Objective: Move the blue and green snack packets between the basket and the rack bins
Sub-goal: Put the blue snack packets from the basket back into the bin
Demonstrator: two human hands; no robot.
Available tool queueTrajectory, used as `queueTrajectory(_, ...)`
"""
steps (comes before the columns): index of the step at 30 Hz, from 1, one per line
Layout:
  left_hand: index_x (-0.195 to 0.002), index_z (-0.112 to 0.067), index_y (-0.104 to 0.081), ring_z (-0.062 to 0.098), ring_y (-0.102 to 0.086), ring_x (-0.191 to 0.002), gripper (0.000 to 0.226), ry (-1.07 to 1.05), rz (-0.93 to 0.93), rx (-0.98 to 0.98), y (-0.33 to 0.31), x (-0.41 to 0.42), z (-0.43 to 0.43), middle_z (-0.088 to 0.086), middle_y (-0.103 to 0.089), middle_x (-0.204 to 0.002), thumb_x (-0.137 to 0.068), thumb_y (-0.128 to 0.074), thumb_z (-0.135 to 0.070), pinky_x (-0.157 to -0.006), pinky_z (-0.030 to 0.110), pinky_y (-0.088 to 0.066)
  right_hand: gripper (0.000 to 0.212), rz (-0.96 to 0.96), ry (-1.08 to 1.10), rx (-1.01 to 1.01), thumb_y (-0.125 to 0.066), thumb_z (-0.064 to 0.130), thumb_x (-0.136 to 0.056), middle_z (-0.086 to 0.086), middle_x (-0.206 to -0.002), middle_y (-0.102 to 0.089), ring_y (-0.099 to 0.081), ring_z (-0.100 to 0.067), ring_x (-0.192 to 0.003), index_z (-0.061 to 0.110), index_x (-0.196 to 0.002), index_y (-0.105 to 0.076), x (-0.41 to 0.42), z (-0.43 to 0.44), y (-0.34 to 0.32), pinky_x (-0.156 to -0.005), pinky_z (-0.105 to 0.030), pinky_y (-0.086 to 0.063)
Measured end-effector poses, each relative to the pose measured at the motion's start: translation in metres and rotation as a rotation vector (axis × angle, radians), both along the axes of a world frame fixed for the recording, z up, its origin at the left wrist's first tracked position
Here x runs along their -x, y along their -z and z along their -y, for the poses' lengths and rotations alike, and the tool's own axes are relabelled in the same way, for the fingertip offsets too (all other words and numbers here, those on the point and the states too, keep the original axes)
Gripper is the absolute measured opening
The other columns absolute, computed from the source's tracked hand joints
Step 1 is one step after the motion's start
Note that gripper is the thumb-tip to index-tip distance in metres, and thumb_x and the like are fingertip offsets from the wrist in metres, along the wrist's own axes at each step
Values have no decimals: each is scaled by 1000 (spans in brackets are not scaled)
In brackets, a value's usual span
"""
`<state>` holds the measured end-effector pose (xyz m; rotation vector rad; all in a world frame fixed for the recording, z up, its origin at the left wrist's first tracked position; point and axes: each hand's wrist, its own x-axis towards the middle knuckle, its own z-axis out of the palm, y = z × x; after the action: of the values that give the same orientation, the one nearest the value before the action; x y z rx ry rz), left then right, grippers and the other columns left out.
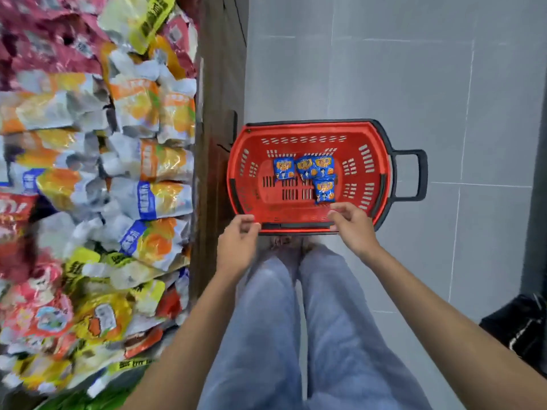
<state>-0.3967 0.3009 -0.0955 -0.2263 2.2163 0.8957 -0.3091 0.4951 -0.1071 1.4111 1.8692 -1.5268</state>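
A red plastic basket [248, 184] with a black rim and handle stands on the grey floor ahead of my legs. Several blue snack packets [315, 176] lie on its bottom, toward the far right. My left hand [238, 247] hovers at the basket's near left corner with loosely curled fingers and holds nothing. Over the near rim, just below the closest blue packet [324, 190], my right hand [352, 226] has relaxed fingers and is also empty. No green packets show in the basket.
The rack bins [97, 187] fill the left side, heaped with orange, yellow, white and red snack bags. A brown wooden rack edge [211, 173] separates them from the basket. A black bag [521, 327] lies on the floor at the right.
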Motion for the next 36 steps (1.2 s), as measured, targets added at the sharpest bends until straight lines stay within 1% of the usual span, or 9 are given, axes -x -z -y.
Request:
queueTrajectory(5,-106,-17,-63,-15,-50,-63,17,80,-38,-21,118,38,-66,-21,-54,-76,-90,-58,-21,-59,-4,-32,5,126,68,-5,-57,21,-89,-11,-98,-67,-62,-26,-82,17,-92,-59,31,-36,149,-70,-33,-47)
queueTrajectory(7,-105,-16,-63,-15,-53,-63,16,123,-59,-40,172,40,-89,-21,-56,-75,-90,-58,-20,-61,-1,-34,10,176,80,-15,-58,20,-88,-13,-91,-66,-58,-24,-80,11,-93,-60,39,-50,222,-75,-35,-47)
queueTrajectory(11,-104,-13,-63,12,-60,-78,16,282,-67,-55,268,22,-113,0,-68,-91,-89,-58,-18,-72,18,-40,32,291,26,-40,-60,21,-87,-19,-108,-65,-57,-23,-90,6,-114,-63,43,-70,357,-63,-29,-38)
queueTrajectory(16,-106,-20,-63,24,-63,-84,20,507,-131,68,338,3,-110,-1,-70,-99,-89,-56,-28,-76,34,-46,46,396,-70,-179,-67,31,-79,-17,-120,-62,-57,-30,-111,5,-116,-60,30,-80,466,-81,-28,-41)
queueTrajectory(18,-109,-21,-62,22,-63,-87,24,537,-169,76,350,3,-107,-3,-69,-104,-89,-54,-31,-78,32,-42,74,430,-130,-232,-72,38,-75,-17,-133,-50,-48,-31,-123,4,-134,-43,23,-82,492,-99,-34,-38)
queueTrajectory(20,-111,-22,-62,18,-63,-90,30,548,-180,79,357,4,-105,-5,-69,-105,-87,-50,-35,-78,28,-41,96,480,-164,-298,-77,46,-68,-19,-140,-37,-38,-34,-130,2,-139,-29,20,-80,511,-106,-39,-31)
queueTrajectory(26,-111,-22,-62,16,-63,-98,34,518,-124,57,368,4,-106,-5,-68,-105,-84,-48,-38,-81,36,-50,100,510,-60,-373,-85,46,-54,-15,-134,-43,-45,-33,-123,6,-130,-34,25,-78,524,-101,-41,-38)
queueTrajectory(32,-107,-19,-64,14,-62,-91,20,318,78,105,390,16,-113,-13,-60,-86,-90,-58,-27,-75,19,-39,50,512,99,-213,-74,42,-73,-13,-114,-64,-61,-30,-104,7,-107,-62,20,-86,484,-85,-34,-47)
queueTrajectory(36,-111,-7,-63,20,-61,-99,23,95,255,30,401,31,-123,5,-65,-103,-93,-55,-21,-79,19,-39,23,270,210,14,-67,24,-84,-11,-107,-69,-65,-25,-92,11,-103,-67,26,-78,437,-82,-31,-52)
